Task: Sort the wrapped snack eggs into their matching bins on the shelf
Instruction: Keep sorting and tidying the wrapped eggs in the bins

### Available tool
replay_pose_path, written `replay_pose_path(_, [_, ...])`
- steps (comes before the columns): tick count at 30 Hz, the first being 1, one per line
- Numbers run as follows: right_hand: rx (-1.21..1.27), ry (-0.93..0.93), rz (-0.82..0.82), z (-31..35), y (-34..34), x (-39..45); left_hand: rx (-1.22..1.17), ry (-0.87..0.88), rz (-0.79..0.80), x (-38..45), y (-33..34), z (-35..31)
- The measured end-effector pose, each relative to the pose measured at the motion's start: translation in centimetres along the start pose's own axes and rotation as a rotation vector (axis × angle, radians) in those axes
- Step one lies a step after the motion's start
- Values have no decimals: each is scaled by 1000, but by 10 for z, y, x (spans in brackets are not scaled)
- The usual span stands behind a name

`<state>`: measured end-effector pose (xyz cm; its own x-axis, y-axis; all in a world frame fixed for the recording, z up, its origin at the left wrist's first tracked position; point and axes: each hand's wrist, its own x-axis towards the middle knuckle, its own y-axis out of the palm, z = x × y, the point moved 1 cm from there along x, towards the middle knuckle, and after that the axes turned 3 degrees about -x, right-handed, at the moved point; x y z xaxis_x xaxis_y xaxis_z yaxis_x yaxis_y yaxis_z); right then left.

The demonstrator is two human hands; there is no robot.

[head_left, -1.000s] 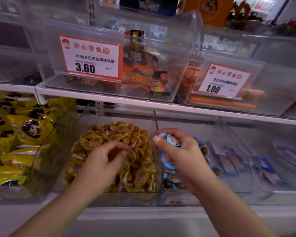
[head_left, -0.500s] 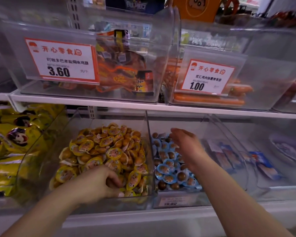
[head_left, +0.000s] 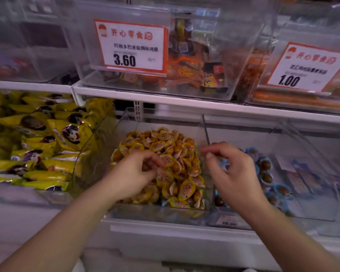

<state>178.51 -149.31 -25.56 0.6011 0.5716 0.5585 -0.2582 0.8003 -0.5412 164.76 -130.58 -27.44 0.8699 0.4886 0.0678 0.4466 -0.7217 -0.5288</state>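
Eggs [head_left: 165,161] in yellow wrap sit under the left hand [head_left: 134,174], fingers curled among them, while the right hand [head_left: 231,171], loosely curled and seemingly empty, risks missing strays.

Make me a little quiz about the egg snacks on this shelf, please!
1. True or false: the left hand is over the bin of yellow-wrapped eggs.
2. Which price tag sits right above the yellow eggs? A) the 3.60 tag B) the 1.00 tag
3. Fill in: the right hand hovers by the clear divider, next to the eggs in ____ wrappers.

Key: 1 true; 2 A; 3 blue.
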Motion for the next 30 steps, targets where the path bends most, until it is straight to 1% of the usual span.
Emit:
replay_pose_path(1, [-15, -63, 60, 6, 4, -3, -115, 45, -60, -1, -3, -4])
replay_pose_path(3, [-36, -148, 248, 17, 12, -8, -313, 116, -73, -5, -4, -11])
replay_pose_path(4, [-53, -168, 347, 20, 16, -10, -363, 138, -55, -6, -2, -13])
replay_pose_path(5, [-88, -183, 426, 21, 20, -11, -362, 157, -48, -8, 1, -14])
replay_pose_path(6, [-142, -198, 477, 21, 23, -13, -300, 174, -61, -9, 5, -12])
replay_pose_path(7, [-215, -211, 506, 21, 26, -13, -162, 197, -88, -9, 7, -7])
replay_pose_path(9, [-359, -235, 535, 22, 30, -14, 280, 281, -165, -6, 2, 5])
replay_pose_path(10, [-402, -243, 552, 23, 32, -14, 466, 308, -174, -4, -3, 11])
replay_pose_path(11, [-401, -241, 592, 24, 34, -15, 588, 297, -149, -2, -9, 18])
replay_pose_path(12, [-361, -215, 659, 25, 37, -16, 673, 266, -104, 0, -13, 24])
replay_pose_path(14, [-260, -101, 895, 27, 44, -20, 769, 247, -22, 1, -16, 33])
replay_pose_path(15, [-248, -59, 1028, 27, 49, -23, 780, 262, 1, 0, -16, 36])
replay_pose_path(16, [-272, -51, 1122, 27, 53, -23, 784, 265, 16, -2, -15, 37])
replay_pose_path(17, [-312, -44, 1174, 26, 58, -20, 789, 253, 34, -3, -14, 39])
replay_pose_path(18, [-351, -25, 1188, 26, 62, -17, 794, 239, 51, -5, -13, 40])
replay_pose_path(20, [-404, 30, 1143, 22, 71, -10, 796, 234, 87, -4, -11, 42])
replay_pose_path(22, [-477, 24, 1102, 20, 80, -4, 818, 228, 133, 0, -11, 43])
replay_pose_path(25, [-536, -1, 1130, 16, 90, 0, 887, 229, 172, 4, -8, 43])
replay_pose_path(28, [-478, 95, 1163, 15, 88, 10, 958, 222, 122, 7, -4, 41])
replay_pose_path(30, [-467, 77, 1189, 17, 90, 16, 992, 228, 27, 9, -6, 37])
